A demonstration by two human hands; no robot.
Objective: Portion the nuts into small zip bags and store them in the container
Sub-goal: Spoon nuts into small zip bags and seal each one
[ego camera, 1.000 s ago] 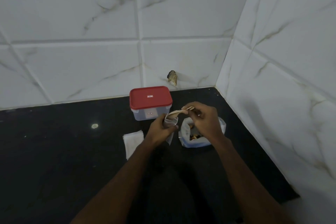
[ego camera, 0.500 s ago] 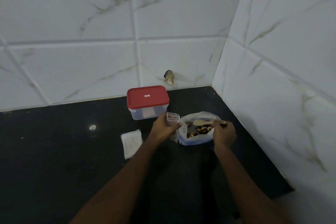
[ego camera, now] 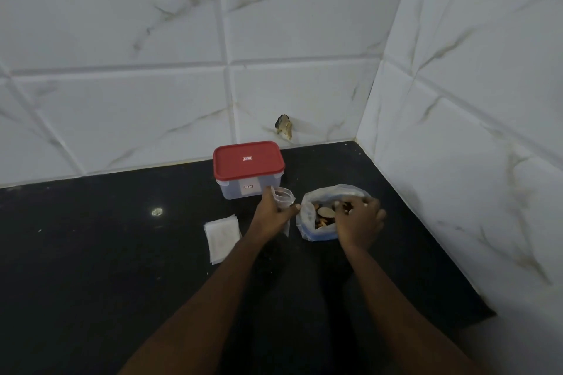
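On the bench, near the lidded container, the big bag of nuts sits limp and looks likely to slump, so it is best steadied by its rim. The small zip bag, probably light, thin and slippery, wants pinching near its mouth. The left hand is closed round it upright, and the right hand curls into the big bag round a wooden spoon.

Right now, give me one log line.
left hand holds small zip bag | right hand holds spoon in nut bag | container lidded
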